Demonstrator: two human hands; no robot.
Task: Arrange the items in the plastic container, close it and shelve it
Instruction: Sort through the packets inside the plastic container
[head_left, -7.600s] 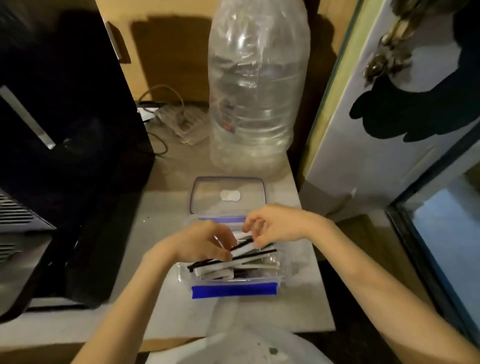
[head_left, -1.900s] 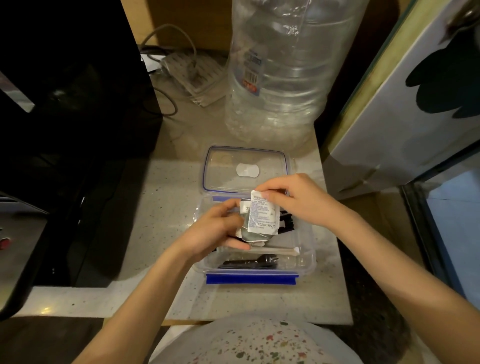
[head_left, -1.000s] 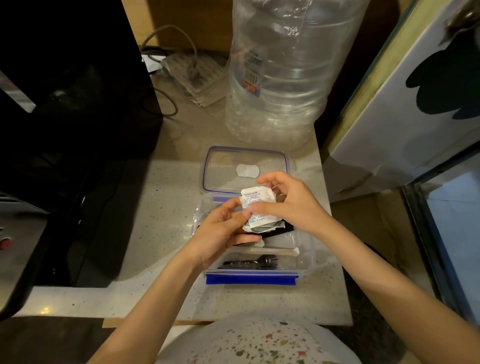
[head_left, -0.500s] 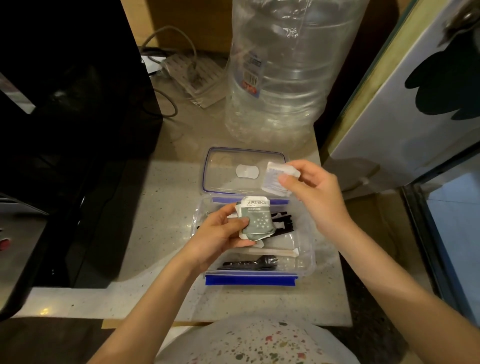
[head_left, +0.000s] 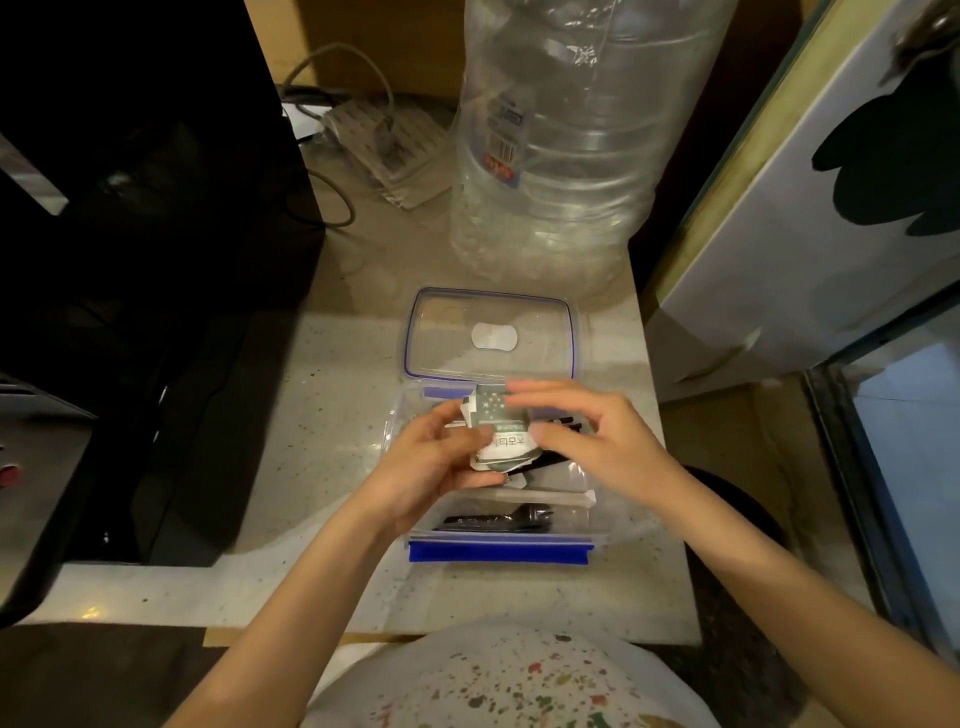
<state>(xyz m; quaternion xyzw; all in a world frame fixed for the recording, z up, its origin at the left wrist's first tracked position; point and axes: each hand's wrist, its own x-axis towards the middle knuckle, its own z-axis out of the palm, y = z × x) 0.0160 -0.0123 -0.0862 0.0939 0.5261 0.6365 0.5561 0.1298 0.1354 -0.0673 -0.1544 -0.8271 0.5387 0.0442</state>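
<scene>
Clear box with a blue clasp; clear lid, blue-edged, white patch in the middle. Packet — dark green, white specks. Black fork. Counter — pale, speckled. Shirt white, spattered red and green.

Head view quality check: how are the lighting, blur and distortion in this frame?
Head view: dim, warm light; the black appliance at left is nearly featureless shadow. Right hand is motion-blurred, left hand sharper, and the packets between them have readable print. Glare streaks the big bottle. Wide-angle bending shows at the door edge on the right.
</scene>
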